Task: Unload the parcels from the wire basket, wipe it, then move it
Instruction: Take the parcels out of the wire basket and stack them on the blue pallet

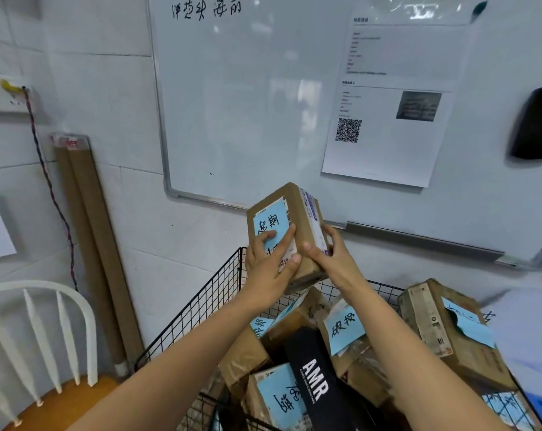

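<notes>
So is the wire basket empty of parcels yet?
No, several cardboard parcels with blue notes lie piled in the wire basket, below the box that the left hand and right hand hold up.

I count two hands, my left hand (267,269) and right hand (335,262), on one cardboard box (297,219). One wire basket (201,321) carries at least four more brown boxes (450,331) and one black parcel (313,377). One chair (70,402), one whiteboard (248,104).
</notes>
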